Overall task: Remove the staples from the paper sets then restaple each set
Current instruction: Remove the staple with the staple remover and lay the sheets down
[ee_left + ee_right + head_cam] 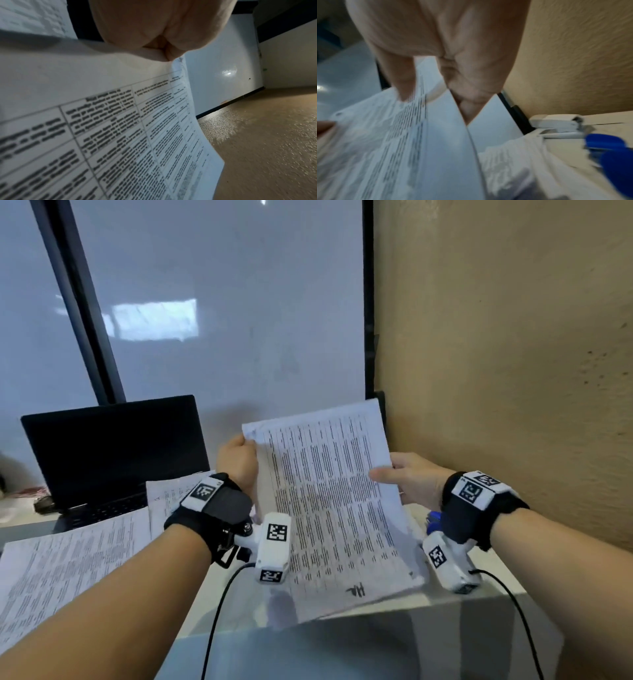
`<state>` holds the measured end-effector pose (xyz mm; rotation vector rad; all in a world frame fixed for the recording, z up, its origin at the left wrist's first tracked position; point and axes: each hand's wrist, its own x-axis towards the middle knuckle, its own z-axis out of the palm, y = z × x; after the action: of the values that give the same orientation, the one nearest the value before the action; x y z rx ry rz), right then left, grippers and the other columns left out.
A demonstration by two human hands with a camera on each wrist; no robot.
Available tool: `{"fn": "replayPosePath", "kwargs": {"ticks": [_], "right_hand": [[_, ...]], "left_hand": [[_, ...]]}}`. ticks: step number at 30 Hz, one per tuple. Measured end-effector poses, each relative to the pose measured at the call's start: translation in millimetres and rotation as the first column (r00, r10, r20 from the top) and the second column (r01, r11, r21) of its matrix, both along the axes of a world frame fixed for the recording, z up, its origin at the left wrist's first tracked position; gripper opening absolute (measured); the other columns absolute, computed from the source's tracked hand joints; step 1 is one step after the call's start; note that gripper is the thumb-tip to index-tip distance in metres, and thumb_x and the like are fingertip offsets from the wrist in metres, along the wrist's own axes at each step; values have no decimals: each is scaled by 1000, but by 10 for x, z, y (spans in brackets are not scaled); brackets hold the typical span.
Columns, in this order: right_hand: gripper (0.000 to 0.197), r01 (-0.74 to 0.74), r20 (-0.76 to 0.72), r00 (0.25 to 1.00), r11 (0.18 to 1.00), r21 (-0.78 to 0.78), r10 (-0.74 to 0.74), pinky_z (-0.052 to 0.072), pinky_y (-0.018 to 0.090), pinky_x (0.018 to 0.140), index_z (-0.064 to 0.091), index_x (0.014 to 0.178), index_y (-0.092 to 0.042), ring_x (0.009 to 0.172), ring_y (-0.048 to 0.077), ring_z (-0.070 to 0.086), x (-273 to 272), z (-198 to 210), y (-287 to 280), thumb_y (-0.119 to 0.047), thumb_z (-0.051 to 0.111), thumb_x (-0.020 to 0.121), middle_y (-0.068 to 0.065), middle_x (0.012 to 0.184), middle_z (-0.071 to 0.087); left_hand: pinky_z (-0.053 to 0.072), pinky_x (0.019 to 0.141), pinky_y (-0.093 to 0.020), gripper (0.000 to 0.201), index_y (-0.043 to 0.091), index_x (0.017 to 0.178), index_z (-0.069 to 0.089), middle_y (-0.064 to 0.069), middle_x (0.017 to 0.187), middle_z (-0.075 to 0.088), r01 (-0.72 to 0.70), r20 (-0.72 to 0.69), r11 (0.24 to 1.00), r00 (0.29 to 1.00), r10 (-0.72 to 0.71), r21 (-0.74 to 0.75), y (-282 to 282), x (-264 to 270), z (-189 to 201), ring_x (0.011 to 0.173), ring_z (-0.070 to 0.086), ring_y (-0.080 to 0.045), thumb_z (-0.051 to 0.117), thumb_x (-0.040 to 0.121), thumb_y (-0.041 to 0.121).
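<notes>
paper set [329,501] pinched at its top corner by left hand [238,462], clamped at its side by right hand [409,479], probably to expose the staple; stapler [556,123] beside it.

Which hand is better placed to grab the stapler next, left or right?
Right, probably. The white stapler sits on the desk just beyond the right hand, near the wall. The left hand pinches the paper set at its top corner, on the far side from it.
</notes>
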<state>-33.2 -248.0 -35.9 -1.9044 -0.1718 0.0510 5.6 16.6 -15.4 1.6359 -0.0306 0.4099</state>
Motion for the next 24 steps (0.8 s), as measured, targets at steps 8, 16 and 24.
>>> {"fn": "replayPosePath", "kwargs": {"ticks": [8, 16, 24], "right_hand": [[26, 340, 442, 772, 885, 319, -456, 48, 34, 95, 60, 121, -13, 106, 18, 62, 87, 341, 582, -11, 57, 95, -2, 115, 65], [27, 105, 96, 993, 923, -370, -74, 55, 37, 70, 54, 114, -7, 87, 27, 63, 108, -40, 691, -2, 51, 87, 22, 107, 62], [10, 101, -147, 974, 911, -401, -173, 59, 47, 56, 58, 96, 8, 54, 30, 68, 250, -213, 724, 8, 50, 90, 25, 79, 63]], "left_hand": [[47, 67, -15, 26, 12, 125, 43, -1, 92, 56, -13, 203, 995, 979, -6, 94, 41, -142, 259, 74, 56, -3, 41, 100, 15], [59, 76, -40, 25, -2, 112, 62, -16, 101, 69, 222, -305, 838, 950, -70, 498, 84, -104, -421, 92, 67, -32, 49, 92, 3], [44, 34, -17, 21, 11, 70, 59, -1, 66, 59, 111, -390, 891, 917, 78, 440, 614, -52, -545, 51, 55, -10, 65, 90, 10]]}}
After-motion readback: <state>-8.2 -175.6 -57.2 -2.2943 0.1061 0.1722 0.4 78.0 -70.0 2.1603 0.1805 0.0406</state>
